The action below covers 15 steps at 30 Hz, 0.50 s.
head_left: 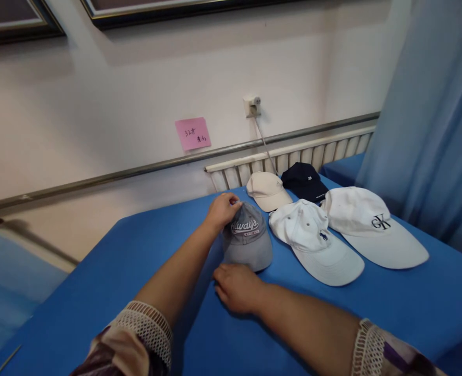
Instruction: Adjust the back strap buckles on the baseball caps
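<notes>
A grey baseball cap (pixel 249 240) with "Always" lettered across its front rests on the blue table, brim toward me. At the back left of its crown is my left hand (pixel 222 210), fingers closed on the fabric. My right hand (pixel 238 288) is closed at the front edge of the brim, its fingers curled and partly hidden. Just right of the grey cap lies a white cap (pixel 303 224) with a small dark horse-rider logo. Behind are a cream cap (pixel 268 189) and a navy cap (pixel 303 180). A larger white cap (pixel 358 214) with black letters lies farthest right.
The blue table (pixel 137 245) reaches toward a white radiator (pixel 285 159) and a metal rail (pixel 137 169) along the wall. A pink note (pixel 193 134) and a socket with a plug (pixel 253 107) are above. A blue curtain (pixel 422 136) hangs at right.
</notes>
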### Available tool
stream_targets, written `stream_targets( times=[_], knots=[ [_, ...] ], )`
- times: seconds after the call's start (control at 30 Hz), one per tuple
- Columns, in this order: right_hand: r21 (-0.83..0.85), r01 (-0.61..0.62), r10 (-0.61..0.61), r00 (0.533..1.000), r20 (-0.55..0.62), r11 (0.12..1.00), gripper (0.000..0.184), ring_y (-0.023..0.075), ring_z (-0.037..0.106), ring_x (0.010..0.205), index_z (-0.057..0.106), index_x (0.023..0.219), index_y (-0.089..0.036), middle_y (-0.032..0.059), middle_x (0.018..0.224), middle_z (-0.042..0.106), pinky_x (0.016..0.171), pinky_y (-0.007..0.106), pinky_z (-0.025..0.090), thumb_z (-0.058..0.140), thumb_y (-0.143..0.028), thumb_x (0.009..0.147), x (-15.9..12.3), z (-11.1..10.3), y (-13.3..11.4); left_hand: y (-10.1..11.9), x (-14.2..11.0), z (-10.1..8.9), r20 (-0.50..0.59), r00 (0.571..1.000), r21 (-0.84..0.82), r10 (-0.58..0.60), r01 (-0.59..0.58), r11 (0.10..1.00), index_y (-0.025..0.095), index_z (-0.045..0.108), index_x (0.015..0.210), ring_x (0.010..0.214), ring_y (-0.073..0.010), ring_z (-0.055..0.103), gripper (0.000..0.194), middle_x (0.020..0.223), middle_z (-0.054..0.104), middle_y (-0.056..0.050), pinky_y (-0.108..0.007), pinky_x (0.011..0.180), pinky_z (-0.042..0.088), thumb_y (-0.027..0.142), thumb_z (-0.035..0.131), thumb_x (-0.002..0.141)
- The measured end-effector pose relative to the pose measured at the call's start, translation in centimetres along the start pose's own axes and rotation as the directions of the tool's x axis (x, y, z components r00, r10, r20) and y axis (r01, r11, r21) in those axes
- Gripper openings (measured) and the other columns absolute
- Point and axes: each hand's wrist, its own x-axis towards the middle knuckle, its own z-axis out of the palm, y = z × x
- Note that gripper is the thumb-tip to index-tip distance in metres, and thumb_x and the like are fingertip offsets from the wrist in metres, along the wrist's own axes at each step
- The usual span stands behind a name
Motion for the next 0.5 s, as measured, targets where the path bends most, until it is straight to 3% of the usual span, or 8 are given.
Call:
stream_targets(
  times=[0.13, 0.27, 0.5],
  knots=[
    [-0.027, -0.167, 0.167, 0.986, 0.002, 0.986, 0.02, 0.0235, 0.064, 0.088, 0.06, 0.101, -0.013, 0.012, 0.097, 0.067, 0.077, 0.035, 0.049, 0.045, -0.022, 0.092, 0.5, -0.1, 0.9, 0.3, 2.6, 1.0, -0.007, 0.999, 0.016, -0.035, 0.035, 0.999, 0.018, 0.071, 0.094, 0.085, -0.0219, 0.066, 0.023, 0.092, 0.073, -0.008, -0.028, 0.071, 0.047, 0.035, 0.061, 0.083],
    [-0.009, -0.285, 0.285, 0.958, -0.034, 0.958, 0.022, 0.0247, 0.064, 0.087, 0.06, 0.102, -0.013, 0.0131, 0.097, 0.067, 0.077, 0.036, 0.05, 0.044, -0.023, 0.092, 0.8, 0.0, 1.3, 0.4, 4.4, 1.8, -0.009, 1.0, 0.038, -0.025, 0.025, 0.999, 0.018, 0.071, 0.095, 0.089, -0.0226, 0.066, 0.023, 0.096, 0.073, -0.008, -0.028, 0.073, 0.047, 0.035, 0.061, 0.082],
    [0.006, -0.339, 0.338, 0.938, -0.077, 0.941, 0.019, 0.024, 0.063, 0.088, 0.061, 0.099, -0.014, 0.012, 0.096, 0.067, 0.079, 0.035, 0.049, 0.046, -0.021, 0.09, 0.9, 0.3, 2.1, 0.7, 5.7, 2.1, -0.01, 1.0, 0.069, 0.017, -0.016, 0.997, 0.018, 0.071, 0.097, 0.095, -0.0242, 0.065, 0.024, 0.1, 0.073, -0.009, -0.029, 0.078, 0.047, 0.034, 0.061, 0.081]
  ],
)
